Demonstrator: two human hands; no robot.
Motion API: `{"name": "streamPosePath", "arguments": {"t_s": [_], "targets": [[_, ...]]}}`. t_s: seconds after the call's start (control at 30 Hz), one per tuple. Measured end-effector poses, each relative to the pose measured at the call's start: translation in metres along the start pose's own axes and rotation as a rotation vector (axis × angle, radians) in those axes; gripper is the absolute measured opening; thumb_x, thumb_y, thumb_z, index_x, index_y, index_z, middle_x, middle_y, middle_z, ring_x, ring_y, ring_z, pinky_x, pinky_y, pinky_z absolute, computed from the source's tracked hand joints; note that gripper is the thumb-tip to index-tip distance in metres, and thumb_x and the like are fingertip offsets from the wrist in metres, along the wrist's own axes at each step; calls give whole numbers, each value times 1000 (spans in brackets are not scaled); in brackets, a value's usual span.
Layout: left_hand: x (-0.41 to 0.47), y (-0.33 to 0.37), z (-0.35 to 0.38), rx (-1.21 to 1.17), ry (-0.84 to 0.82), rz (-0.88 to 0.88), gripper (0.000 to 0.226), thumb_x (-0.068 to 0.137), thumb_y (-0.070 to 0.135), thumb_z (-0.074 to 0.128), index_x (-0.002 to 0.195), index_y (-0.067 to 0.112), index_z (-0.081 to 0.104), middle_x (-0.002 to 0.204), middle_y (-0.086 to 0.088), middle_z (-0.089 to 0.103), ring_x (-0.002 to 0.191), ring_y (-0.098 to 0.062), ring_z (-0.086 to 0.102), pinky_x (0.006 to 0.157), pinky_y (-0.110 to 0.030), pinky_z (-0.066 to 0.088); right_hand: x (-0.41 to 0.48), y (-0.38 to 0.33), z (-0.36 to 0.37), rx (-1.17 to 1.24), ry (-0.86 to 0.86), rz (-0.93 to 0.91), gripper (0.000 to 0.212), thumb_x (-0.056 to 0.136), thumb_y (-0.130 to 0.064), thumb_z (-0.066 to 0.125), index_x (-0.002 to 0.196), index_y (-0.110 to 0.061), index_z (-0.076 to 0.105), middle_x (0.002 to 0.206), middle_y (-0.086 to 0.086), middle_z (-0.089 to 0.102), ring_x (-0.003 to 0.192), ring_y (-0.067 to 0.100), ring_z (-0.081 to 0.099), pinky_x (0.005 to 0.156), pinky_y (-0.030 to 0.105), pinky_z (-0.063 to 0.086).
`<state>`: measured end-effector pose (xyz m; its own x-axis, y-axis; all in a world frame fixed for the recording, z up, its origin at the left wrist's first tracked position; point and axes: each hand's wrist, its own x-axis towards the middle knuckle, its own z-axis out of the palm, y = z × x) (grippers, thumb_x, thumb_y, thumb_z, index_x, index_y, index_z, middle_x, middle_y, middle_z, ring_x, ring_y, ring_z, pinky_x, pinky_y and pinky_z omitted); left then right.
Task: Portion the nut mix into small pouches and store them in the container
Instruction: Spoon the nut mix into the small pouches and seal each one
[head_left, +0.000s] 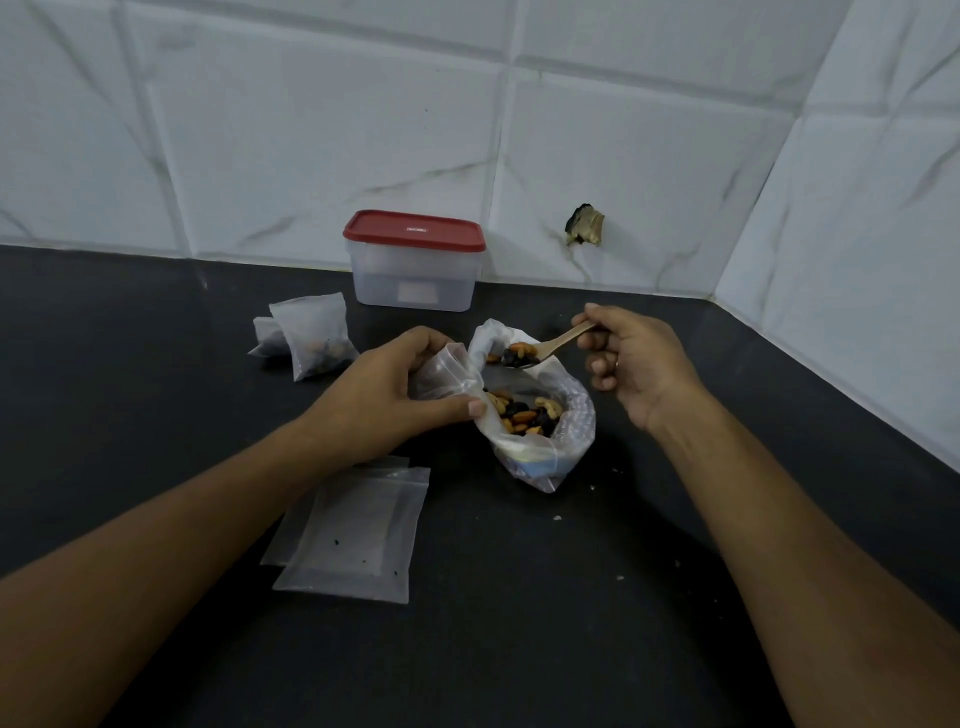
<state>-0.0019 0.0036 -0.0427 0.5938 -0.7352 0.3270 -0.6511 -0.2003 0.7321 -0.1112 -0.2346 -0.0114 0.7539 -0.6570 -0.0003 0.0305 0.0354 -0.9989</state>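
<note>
Inspection of the dark table (571, 597), seen from the head view.

The left grip (395, 384), a bare hand, was clamped on a small clear pouch (449, 371). Its fingers curled over the pouch's top and its thumb pressed along the lower edge. The pouch was held just left of the open nut mix bag (540, 457) and against that bag's rim.

The right grip (634, 364) was closed on the handle of a wooden spoon (558, 343), pinched between thumb and forefinger, with the other fingers curled beneath. The spoon bowl carried a load of nuts and dark pieces. It hung above the bag's mouth, just right of the held pouch. Whether the bowl touched the pouch could not be told.

The nut mix (524, 410) lay in the bag near the middle of the table, between the two grips.

Two filled pouches (314, 343) stood together toward the back edge, left of the left grip and well apart from it. A stack of flat empty pouches (358, 530) lay nearer the front edge, partly under the left forearm.

The container (415, 280), translucent with its red lid (413, 231) on, stood at the back edge against the tiled wall (649, 156), beyond both grips.

Crumbs were scattered on the table near the right forearm.
</note>
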Motion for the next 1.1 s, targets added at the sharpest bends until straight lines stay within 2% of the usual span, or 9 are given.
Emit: {"name": "streamPosePath", "arguments": {"t_s": [0.3,0.5,0.63,0.73,0.87,1.0,1.1], "targets": [[0,-2,1,-26,0,-6,68,69,60,76,127,33,56,109,14,70,98,1,68,88,-30,60,-13,-6,13,37,-149,-43,20,100,-28,65,96,-10,73,71,-1,67,46,7,43,42,19,27],[1,-1,1,-19,-9,-4,67,70,61,75,127,34,55,106,12,69,91,0,67,77,-23,56,-23,-6,23,-52,-234,-142,19,100,-28,65,97,-11,74,78,5,74,46,10,44,41,19,29],[1,-3,2,-31,-8,-4,65,73,56,78,129,33,54,111,11,69,97,-4,68,87,-33,60,-28,-4,30,-161,-313,-222,15,100,-25,66,100,-12,74,86,9,76,45,12,46,41,19,32],[1,-4,4,-54,12,6,63,75,52,79,129,31,55,112,12,69,98,-1,68,87,-31,60,-30,-2,32,-242,-381,-250,18,99,-23,68,109,-8,72,87,8,77,47,12,49,41,19,34],[0,-6,6,-91,58,1,58,76,52,80,125,32,57,110,10,71,97,-5,70,87,-34,61,-31,0,35,-284,-475,-244,14,99,-15,68,111,-9,72,91,9,76,51,13,50,41,19,35],[1,-6,9,-109,75,-11,55,79,48,80,125,31,56,109,9,70,96,-5,69,85,-33,61,-32,0,36,-300,-505,-229,13,96,-8,67,108,-8,72,80,3,71,52,11,49,42,19,35],[1,-6,8,-110,74,-14,55,79,48,80,125,31,56,110,9,71,96,-4,69,86,-32,61,-31,-2,34,-231,-448,-251,14,98,-11,66,110,-8,72,89,9,74,52,12,50,41,19,35]]}}
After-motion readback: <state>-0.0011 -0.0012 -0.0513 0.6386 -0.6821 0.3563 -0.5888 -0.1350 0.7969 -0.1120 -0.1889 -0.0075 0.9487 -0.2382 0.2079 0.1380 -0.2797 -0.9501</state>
